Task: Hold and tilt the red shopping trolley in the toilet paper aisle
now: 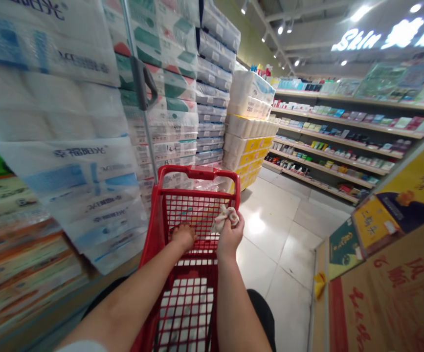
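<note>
A red shopping cart (197, 173) with mesh walls stands in front of me in a shop aisle. My left hand (183, 235) reaches down into the cart's basket, fingers curled and pointing away, so what they touch is hidden. My right hand (229, 234) is inside the cart near its far wall, closed on a crumpled whitish cloth (225, 215). A metal pole with a dark grey handle (144, 83) rises from the cart's left side.
Tall stacks of packaged tissue and toilet paper (87, 146) press close on the left. More stacks (248, 122) stand ahead. Shelves of small goods (336, 142) line the right, with cardboard display boxes (391, 264) nearest. Pale tiled floor (285, 230) runs between.
</note>
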`<state>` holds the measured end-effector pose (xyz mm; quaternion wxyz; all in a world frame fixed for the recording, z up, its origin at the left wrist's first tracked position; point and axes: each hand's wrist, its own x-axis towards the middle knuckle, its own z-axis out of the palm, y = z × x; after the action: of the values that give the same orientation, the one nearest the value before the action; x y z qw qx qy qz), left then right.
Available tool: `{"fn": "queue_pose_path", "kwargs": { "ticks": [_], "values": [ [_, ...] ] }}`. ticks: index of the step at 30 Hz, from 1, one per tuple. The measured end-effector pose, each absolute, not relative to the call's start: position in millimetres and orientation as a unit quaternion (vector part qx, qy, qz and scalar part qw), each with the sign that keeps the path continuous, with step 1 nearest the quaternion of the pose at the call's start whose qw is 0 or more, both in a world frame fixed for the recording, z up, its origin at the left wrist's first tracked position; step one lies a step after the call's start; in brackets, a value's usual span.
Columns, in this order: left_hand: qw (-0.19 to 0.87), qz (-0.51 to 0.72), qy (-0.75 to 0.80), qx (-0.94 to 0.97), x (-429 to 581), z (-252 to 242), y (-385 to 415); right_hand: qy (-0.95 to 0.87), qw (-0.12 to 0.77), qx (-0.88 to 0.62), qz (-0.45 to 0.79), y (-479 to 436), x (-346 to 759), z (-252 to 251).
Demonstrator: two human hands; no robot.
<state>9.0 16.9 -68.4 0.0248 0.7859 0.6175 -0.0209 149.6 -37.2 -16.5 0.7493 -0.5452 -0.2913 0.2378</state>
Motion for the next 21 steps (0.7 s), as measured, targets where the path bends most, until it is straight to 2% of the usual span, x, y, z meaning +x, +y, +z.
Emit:
{"fn": "queue_pose_path", "kwargs": {
  "ticks": [4,7,9,12,15,18,21],
  "values": [
    [0.016,-0.017,0.612,0.791,6.6,-48.5,-11.1,-0.326,0.735,-0.546,0.236,-43.5,157.2,-13.1],
    [0.006,0.011,0.593,0.805,-0.3,-29.5,-37.5,-0.440,0.687,-0.549,0.184,-54.7,152.6,-10.1],
    [-0.005,0.040,0.580,0.813,-6.3,-16.4,-54.5,-0.541,0.623,-0.551,0.125,-63.8,144.1,-9.9],
    [-0.014,0.083,0.568,0.819,-13.6,-1.5,-76.6,-0.669,0.467,-0.575,0.064,-78.0,126.8,-16.0],
    [-0.017,0.115,0.563,0.819,-17.4,3.2,-94.0,-0.708,0.347,-0.615,0.027,-92.5,113.0,-27.4],
    [-0.025,0.141,0.561,0.816,-19.3,1.0,-107.2,-0.709,0.314,-0.631,0.014,-105.5,111.4,-36.9],
    [-0.017,0.150,0.560,0.815,-21.0,-0.2,-115.7,-0.732,0.329,-0.596,0.005,-112.2,122.1,-40.1]
  ]
}}
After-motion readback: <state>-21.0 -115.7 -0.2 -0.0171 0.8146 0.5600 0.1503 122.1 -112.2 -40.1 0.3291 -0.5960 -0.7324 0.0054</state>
